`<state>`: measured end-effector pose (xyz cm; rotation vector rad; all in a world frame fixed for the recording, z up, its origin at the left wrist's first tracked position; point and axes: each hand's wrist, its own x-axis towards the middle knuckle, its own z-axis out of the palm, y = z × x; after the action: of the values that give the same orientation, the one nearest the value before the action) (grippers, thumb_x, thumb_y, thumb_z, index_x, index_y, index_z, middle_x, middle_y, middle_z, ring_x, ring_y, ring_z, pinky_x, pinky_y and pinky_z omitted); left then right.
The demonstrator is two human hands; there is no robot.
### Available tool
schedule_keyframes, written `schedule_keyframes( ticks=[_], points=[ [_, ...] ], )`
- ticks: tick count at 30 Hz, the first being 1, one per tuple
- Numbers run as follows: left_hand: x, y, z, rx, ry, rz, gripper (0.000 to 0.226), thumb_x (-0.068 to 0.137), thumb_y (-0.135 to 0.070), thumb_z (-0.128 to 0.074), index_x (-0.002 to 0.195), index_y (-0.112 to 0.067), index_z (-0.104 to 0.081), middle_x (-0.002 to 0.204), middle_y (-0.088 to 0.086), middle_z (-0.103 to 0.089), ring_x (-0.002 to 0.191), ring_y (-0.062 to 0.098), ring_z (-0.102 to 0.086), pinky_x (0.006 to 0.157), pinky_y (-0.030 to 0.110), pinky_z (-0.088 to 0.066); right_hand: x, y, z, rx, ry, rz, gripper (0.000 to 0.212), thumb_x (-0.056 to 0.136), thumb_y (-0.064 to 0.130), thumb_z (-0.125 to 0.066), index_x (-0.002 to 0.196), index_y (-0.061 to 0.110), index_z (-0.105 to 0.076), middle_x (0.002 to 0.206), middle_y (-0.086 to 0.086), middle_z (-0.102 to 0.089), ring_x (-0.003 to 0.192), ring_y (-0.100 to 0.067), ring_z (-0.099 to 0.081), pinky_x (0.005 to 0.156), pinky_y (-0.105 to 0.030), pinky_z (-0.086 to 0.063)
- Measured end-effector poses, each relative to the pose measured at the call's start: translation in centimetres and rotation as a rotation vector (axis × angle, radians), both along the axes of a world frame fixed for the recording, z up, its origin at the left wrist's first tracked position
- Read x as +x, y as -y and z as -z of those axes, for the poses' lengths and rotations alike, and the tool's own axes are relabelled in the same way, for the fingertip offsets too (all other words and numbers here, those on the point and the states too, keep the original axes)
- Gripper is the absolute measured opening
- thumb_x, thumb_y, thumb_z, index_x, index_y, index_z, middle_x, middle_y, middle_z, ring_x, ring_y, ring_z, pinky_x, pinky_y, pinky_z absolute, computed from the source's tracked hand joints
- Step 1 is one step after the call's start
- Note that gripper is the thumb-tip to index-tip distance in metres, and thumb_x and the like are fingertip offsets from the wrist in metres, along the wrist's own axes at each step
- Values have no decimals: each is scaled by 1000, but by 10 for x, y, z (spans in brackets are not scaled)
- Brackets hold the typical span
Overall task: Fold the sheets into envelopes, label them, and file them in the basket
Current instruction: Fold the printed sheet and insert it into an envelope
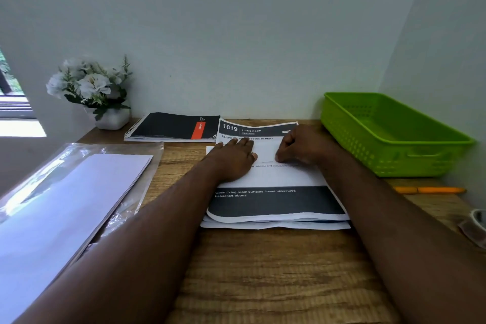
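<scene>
Folded sheet: a small white folded sheet (267, 151) lies on top of a stack of printed pages (276, 202) in the middle of the worktop (263, 271), directly between the two hands.
Left hand: the left hand (232, 159) lies flat, palm down, fingers straight, pressing on the left part of the folded sheet and the pages under it; it grips nothing.
Right hand: the right hand (299, 146) is curled, its fingertips pressed down on the right edge of the folded sheet; whether it pinches the paper or only presses on it I cannot tell.
Basket: a green basket (394, 137) stands at the back right, just beside the right hand but not touching it.
Pen: an orange pen (431, 190) lies in front of the basket.
Blank paper: a pile of white sheets (65, 205) on clear plastic wrap lies at the left, well apart from the hands.
Notebook: a black spiral notebook (173, 127) lies at the back, next to a pot of white flowers (92, 89).
</scene>
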<state>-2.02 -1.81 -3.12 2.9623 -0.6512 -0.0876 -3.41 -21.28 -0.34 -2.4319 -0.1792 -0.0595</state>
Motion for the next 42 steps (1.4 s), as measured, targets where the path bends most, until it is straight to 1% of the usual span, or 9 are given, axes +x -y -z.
schedule_keyframes(
  ticks=[6, 8, 11, 15, 25, 31, 36, 40, 42],
  points=[
    [0, -1, 2, -1, -6, 14, 54, 104, -38, -17, 155, -21, -7, 162, -4, 0, 149, 22, -5, 118, 46, -6, 2, 25, 9, -57, 289, 226, 19, 65, 8, -69, 52, 20, -64, 63, -6, -66, 63, -18, -61, 63, -32, -49],
    [1, 0, 1, -2, -4, 12, 54, 104, -38, -17, 155, -22, -8, 162, -5, -1, 149, 22, -5, 118, 46, -5, 2, 1, 8, -82, 376, 127, 10, 77, 13, -65, 78, 13, -75, 81, 0, -70, 80, -15, -63, 76, -26, -45],
    [1, 0, 2, -14, 5, 17, 53, 104, -38, -18, 154, -23, -10, 162, -6, -5, 149, 22, -7, 118, 47, -7, -2, -39, 9, -164, 202, -141, 31, 95, 17, -51, 123, 13, -63, 122, -4, -66, 114, -18, -58, 87, -19, -35],
    [0, 0, 1, -8, -17, -2, 53, 104, -39, -14, 154, -24, -5, 162, -6, -3, 149, 20, -5, 118, 50, -4, 0, -44, 21, -295, 76, -202, 38, 103, 25, -32, 139, 15, -43, 141, -8, -49, 129, -26, -44, 99, -26, -30],
    [-14, -51, -16, 105, -137, -235, 61, 102, -50, -14, 154, -23, 2, 162, -5, 8, 149, 17, 5, 111, 65, 9, -3, -45, 19, -419, 49, -142, 45, 104, 26, -30, 147, 10, -32, 155, -5, -28, 143, -20, -26, 112, -23, -15],
    [-54, -66, -19, -51, 47, -248, 58, 103, -30, -25, 152, -37, 5, 161, -10, 7, 149, 19, 8, 108, 66, 18, -11, -46, 24, -484, 120, -111, 46, 103, 27, -29, 146, 10, -32, 152, -11, -35, 139, -28, -32, 112, -36, -24],
    [-52, -120, -47, -71, 67, -412, 61, 98, -21, -41, 150, -42, -17, 161, -4, -11, 148, 31, -11, 110, 70, 2, -29, -69, 0, -492, 382, -118, 46, 102, 28, -33, 146, 12, -34, 150, -11, -37, 140, -28, -31, 117, -39, -18],
    [-46, -149, -45, -69, -41, -660, 74, 79, -53, -64, 144, -32, -36, 154, 0, -32, 141, 36, -29, 104, 77, 0, -72, -119, -12, -371, 372, -330, 43, 102, 31, -35, 142, 17, -40, 149, -5, -41, 139, -22, -33, 113, -32, -23],
    [-43, -159, -40, -133, -71, -760, 86, 61, -64, -74, 133, -24, -50, 140, 4, -52, 131, 38, -44, 103, 72, -25, -86, -138, -6, -398, 310, -446, 43, 102, 33, -34, 142, 18, -41, 149, -1, -40, 139, -19, -32, 109, -29, -26]
  ],
)
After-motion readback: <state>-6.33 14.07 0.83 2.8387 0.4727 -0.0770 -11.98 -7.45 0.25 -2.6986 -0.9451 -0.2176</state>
